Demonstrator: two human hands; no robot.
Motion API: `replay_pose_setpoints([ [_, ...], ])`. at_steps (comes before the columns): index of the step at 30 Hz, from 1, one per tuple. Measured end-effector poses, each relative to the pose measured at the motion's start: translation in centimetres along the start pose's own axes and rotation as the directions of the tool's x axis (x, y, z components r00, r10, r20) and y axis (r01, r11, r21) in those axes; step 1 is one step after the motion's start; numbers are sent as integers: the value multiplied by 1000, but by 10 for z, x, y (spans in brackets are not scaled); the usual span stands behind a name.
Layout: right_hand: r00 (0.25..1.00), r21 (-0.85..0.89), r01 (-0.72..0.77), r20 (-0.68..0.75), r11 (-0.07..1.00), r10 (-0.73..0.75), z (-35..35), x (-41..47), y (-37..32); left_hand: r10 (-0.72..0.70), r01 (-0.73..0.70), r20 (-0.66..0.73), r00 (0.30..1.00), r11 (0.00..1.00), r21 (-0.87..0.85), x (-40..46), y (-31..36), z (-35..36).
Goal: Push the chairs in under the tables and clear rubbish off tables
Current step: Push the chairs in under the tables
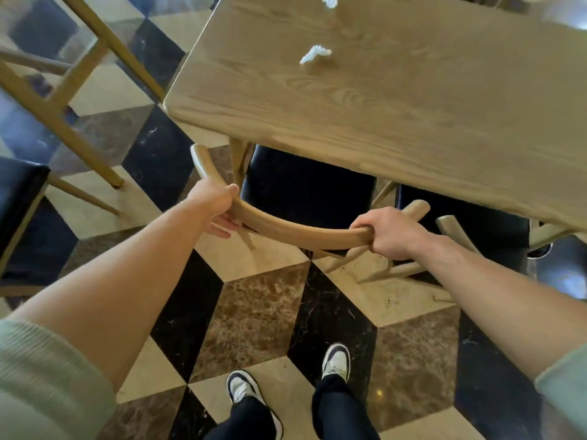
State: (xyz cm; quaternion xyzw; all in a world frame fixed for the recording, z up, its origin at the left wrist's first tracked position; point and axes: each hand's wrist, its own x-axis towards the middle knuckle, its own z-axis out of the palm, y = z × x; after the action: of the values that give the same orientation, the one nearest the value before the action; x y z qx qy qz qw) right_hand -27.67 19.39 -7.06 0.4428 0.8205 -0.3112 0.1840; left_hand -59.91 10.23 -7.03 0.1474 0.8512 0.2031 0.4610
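Note:
A wooden chair with a curved back rail [295,228] and a black seat [305,188] stands partly under the light wooden table [381,122]. My left hand [216,208] grips the rail's left side. My right hand [394,231] grips its right end. Two crumpled white tissues lie on the table: one [315,54] near the middle, another [330,0] at the top edge of the view.
A second chair [470,230] with a black seat sits to the right under the same table. Another black seat [19,217] and wooden legs [95,100] stand at the left. My two feet [286,376] are on the chequered marble floor.

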Motion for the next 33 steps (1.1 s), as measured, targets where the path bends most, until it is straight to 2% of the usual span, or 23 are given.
replay_pose_setpoints([
  [3, 985, 30, 15, 171, 999, -20, -11, 15, -22, 34, -34, -3, 999, 999, 28, 13, -8, -19],
  [5, 977, 116, 59, 196, 991, -81, -12, 35, -64, 52, -52, -16, 999, 998, 20, 28, -21, -52],
  [8, 980, 123, 175, 70, 977, -185, -12, 77, -149, 53, -53, -41, 998, 999, 6, 48, -46, -119],
  [11, 967, 94, 247, -87, 964, -239, -2, 123, -267, 111, -98, -146, 983, 991, 95, 75, -81, -219],
  [14, 961, 65, 262, -113, 963, -254, 14, 163, -376, 95, -64, -227, 969, 988, 141, 95, -123, -327],
  [18, 958, 128, 287, -41, 949, -284, 45, 207, -513, 51, 7, -369, 928, 988, 154, 116, -198, -468],
  [24, 909, 138, 394, 85, 909, -407, 87, 263, -709, -37, 122, -525, 850, 984, 128, 142, -295, -629],
  [29, 832, 97, 505, 210, 858, -514, 138, 316, -874, -51, 187, -534, 844, 961, 204, 182, -355, -749],
  [33, 761, 166, 545, 314, 822, -568, 179, 361, -988, -98, 241, -520, 848, 947, 214, 210, -381, -844],
])
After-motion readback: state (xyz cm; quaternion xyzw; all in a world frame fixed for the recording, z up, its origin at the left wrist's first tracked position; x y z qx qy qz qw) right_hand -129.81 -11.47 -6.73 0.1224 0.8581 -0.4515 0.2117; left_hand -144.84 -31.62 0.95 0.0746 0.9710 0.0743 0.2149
